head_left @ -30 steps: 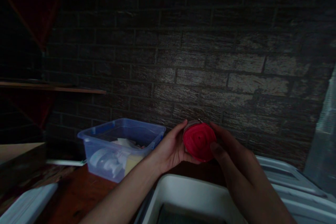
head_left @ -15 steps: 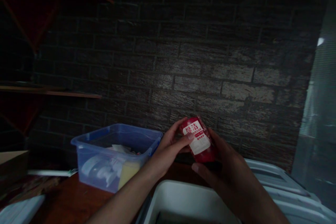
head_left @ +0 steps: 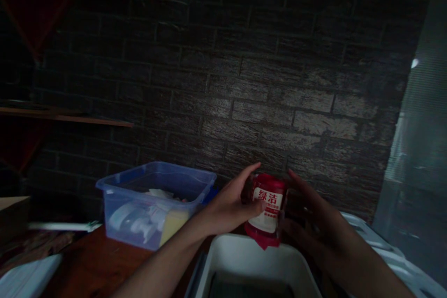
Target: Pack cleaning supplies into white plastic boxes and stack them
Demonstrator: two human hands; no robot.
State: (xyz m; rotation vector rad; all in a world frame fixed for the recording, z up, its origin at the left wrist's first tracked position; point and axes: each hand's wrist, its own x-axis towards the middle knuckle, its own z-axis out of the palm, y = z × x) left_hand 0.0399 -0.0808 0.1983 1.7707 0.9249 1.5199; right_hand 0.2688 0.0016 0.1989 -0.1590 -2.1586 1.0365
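Note:
My left hand [head_left: 230,207] grips a roll of red plastic bags [head_left: 267,205] with a white label printed in red characters. The thumb lies across the label, and the other fingers are behind the roll, mostly hidden. The roll stands nearly upright above the back rim of a white bin [head_left: 230,242], with a loose red flap at its lower end. My right hand [head_left: 321,223] is just right of the roll, fingers and thumb spread apart. Whether its thumb tip touches the roll I cannot tell in the dim light. Something dark lies inside the white bin.
A translucent blue tub [head_left: 153,205] holding white bottles and a yellow item stands on the brown table [head_left: 91,265]. Pale ridged lids [head_left: 394,260] lie at the right. Behind rises a dark brick wall [head_left: 244,79]; shelves [head_left: 98,121] jut out at the left.
The roll has come down toward the white bin and turned from tilted to nearly upright. My right hand has opened and moved off to the right, while my left keeps hold.

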